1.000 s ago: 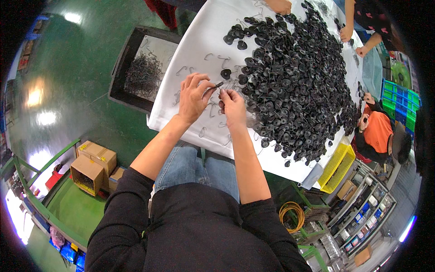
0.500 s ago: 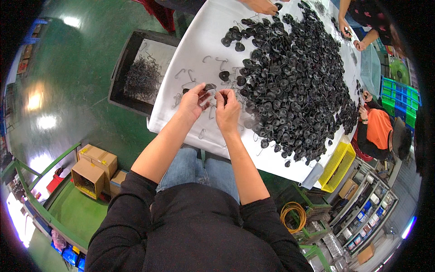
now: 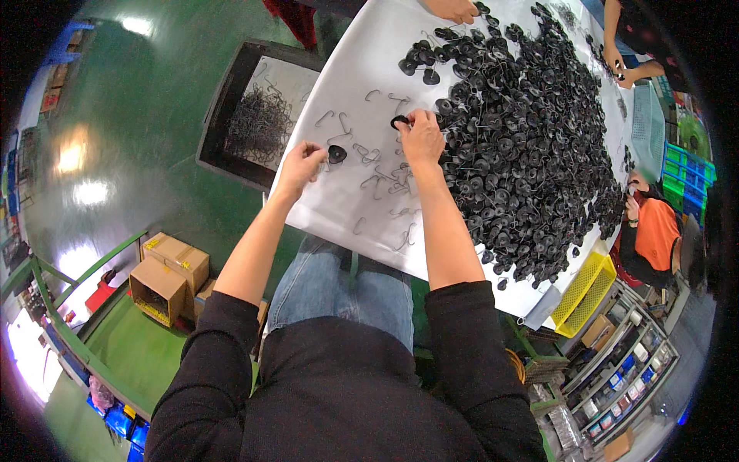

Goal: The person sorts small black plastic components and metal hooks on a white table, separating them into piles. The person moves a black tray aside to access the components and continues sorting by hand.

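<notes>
My left hand (image 3: 302, 165) rests on the white table (image 3: 346, 208) with its fingers closed on a small black wheel (image 3: 336, 154) fitted with a wire hook. My right hand (image 3: 422, 137) is farther out, at the near edge of a large heap of black wheels (image 3: 523, 138), pinching a black ring-shaped wheel (image 3: 399, 122). Several loose grey wire hooks (image 3: 377, 173) lie scattered on the white surface between and below the two hands.
A black crate (image 3: 258, 123) of wire hooks stands on the green floor left of the table. Cardboard boxes (image 3: 165, 277) sit lower left. Other people's hands (image 3: 454, 9) reach in at the far side, and a person in orange (image 3: 654, 231) sits right. A yellow basket (image 3: 585, 292) hangs off the table's right corner.
My hands were together working one piece; now they have parted. The left has moved left holding the wheel with a hook, and the right has reached out to the heap and taken a wheel.
</notes>
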Demonstrator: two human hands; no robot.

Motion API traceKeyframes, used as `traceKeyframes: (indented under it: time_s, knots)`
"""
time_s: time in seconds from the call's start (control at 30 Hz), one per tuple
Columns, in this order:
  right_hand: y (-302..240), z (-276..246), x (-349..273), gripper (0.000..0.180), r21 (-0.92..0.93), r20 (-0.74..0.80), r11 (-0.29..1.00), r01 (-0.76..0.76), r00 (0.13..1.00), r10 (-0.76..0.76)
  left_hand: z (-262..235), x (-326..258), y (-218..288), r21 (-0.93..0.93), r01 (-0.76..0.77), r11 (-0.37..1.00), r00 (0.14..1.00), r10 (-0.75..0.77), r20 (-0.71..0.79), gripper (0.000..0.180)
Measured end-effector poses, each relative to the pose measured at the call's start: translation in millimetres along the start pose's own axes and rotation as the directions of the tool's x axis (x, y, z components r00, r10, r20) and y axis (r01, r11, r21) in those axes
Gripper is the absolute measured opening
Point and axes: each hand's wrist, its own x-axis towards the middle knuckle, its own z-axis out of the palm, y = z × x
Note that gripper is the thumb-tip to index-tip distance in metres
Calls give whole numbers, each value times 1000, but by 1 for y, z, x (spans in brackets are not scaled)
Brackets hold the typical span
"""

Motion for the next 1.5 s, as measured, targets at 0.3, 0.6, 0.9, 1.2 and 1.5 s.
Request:
traceKeyframes:
  time_s: [0.3, 0.6, 0.9, 1.2, 1.5]
  knots:
    - [18, -51, -64, 17, 823, 545, -104, -558, 828, -129, 34, -21, 25, 694, -471, 544, 784, 619, 47, 22]
    - [12, -10, -111, 44, 528, 646, -672, -520, 759, -80, 115, -80, 42, 538, -840, 67, 427, 694, 580, 43]
    - [146, -126, -145, 21, 607, 525, -671, -426, 849, -64, 167, -95, -98, 461, -870, -178, 328, 490, 808, 55]
    - [206, -198, -232, 18, 668, 504, -709, -227, 838, 207, 183, -16, -51, 843, -536, -40, 591, 696, 409, 70]
    - [183, -179, -249, 17, 680, 525, -688, -256, 824, 213, 150, 71, 20, 864, -497, -84, 510, 777, 369, 57]
